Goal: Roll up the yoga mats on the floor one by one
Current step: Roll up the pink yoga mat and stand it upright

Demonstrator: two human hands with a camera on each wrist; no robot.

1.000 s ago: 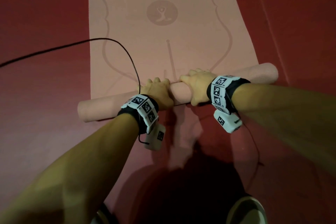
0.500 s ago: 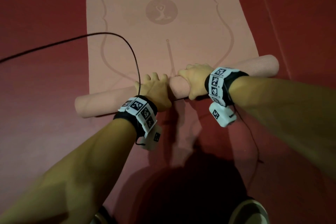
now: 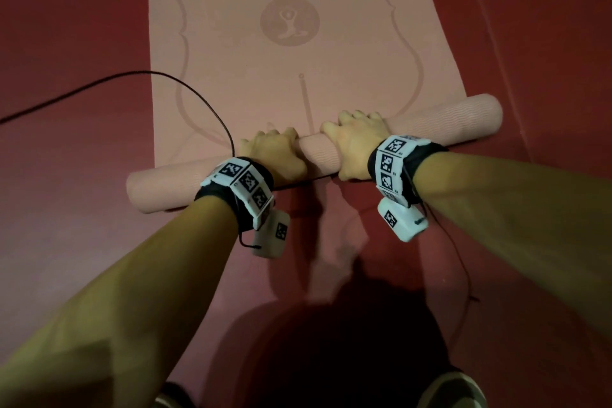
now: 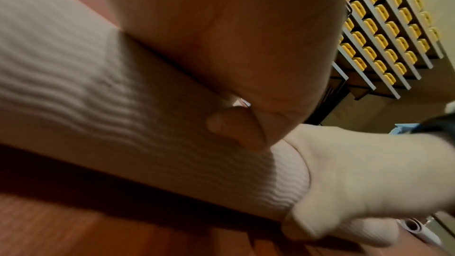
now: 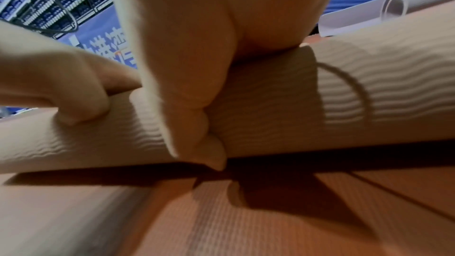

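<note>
The pink yoga mat (image 3: pixel 288 53) is lying on the red floor (image 3: pixel 73 26), and its near end is already wound into a thin roll (image 3: pixel 318 156) directly under both hands. The left hand (image 3: pixel 276 159) and the right hand (image 3: pixel 354 146) are placed side by side near the middle of the roll, each curled over it, with the thumb tucked on the near side, as is seen in the wrist views. Most of the mat is still flat beyond the fingers. For a good result, the roll should be pushed forward evenly by both hands, so that no end runs ahead; its right end already lies farther from the person than its left. A black cable (image 3: pixel 185 86) crosses the mat just beyond the left hand and could be caught in the roll, so it should probably be moved aside first.
</note>
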